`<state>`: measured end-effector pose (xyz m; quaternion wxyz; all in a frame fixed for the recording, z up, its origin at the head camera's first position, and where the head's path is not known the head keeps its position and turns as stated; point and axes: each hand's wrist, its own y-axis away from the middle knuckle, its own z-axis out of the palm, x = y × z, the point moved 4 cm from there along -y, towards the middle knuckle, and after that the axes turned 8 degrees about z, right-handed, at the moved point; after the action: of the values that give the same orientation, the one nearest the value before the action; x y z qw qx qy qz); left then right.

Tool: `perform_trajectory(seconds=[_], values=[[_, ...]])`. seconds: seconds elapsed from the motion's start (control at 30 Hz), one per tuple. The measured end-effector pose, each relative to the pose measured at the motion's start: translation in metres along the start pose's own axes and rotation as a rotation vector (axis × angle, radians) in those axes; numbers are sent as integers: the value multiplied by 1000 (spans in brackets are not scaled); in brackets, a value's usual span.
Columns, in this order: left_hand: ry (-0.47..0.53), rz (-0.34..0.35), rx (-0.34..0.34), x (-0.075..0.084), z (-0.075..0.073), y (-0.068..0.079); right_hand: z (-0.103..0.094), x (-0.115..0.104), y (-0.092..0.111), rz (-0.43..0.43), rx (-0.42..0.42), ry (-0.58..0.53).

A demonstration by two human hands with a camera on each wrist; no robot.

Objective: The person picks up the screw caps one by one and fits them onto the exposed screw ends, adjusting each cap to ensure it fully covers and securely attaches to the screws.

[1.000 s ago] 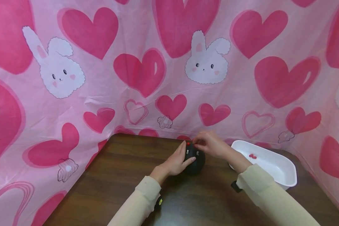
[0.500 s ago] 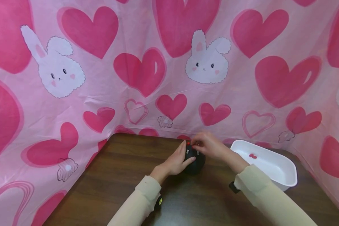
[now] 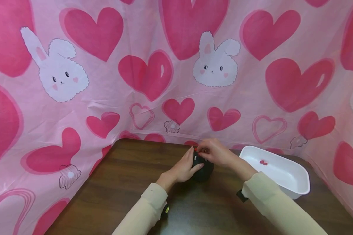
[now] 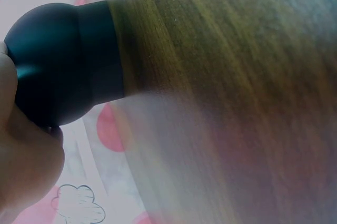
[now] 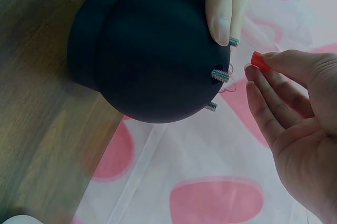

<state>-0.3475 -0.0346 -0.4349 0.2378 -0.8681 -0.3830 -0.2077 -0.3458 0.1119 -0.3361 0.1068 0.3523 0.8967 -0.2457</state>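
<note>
A black rounded body on a short cylindrical base (image 3: pixel 204 173) stands on the table, with metal threaded studs (image 5: pixel 220 76) sticking out of its top. My left hand (image 3: pixel 180 166) holds it from the left, thumb across the near side and long fingers along the far side. My right hand (image 3: pixel 216 152) is over the top, pinching a small red piece (image 5: pixel 258 60) between thumb and fingertip. In the right wrist view that piece is a short gap away from the studs. Another red piece (image 3: pixel 195 149) shows at the far side of the top.
A white oblong tub (image 3: pixel 304 182) stands to the right, with small red pieces (image 3: pixel 263 162) inside. The dark wooden table (image 3: pixel 111 186) ends at a pink heart-and-rabbit cloth (image 3: pixel 153 114) behind and on both sides.
My right hand has shifted slightly left over the top of the black body, with the red piece still pinched. The left hand and the black body have stayed in place.
</note>
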Motion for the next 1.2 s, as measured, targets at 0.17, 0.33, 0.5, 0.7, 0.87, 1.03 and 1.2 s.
perform_trajectory(seconds=[0.17, 0.33, 0.5, 0.7, 0.87, 1.03, 1.2], values=[[-7, 0, 4, 0, 0, -1, 2, 0, -1, -26, 16, -3], [-5, -14, -6, 0, 1, 1, 6, -1, -1, -24, 13, -15], [6, -6, -3, 1, 1, 1, 10, -1, -1, -21, 6, -22], [-4, 22, 15, 2, -1, 1, 12, -1, -2, -14, 7, -30], [-4, 38, 24, 1, -1, 0, 13, -1, -3, -3, 8, -21], [-14, 31, 21, 1, 0, 0, 16, 0, -3, 22, -8, -24], [-6, 38, 19, 1, -1, 0, 17, 0, -4, -6, 0, -20]])
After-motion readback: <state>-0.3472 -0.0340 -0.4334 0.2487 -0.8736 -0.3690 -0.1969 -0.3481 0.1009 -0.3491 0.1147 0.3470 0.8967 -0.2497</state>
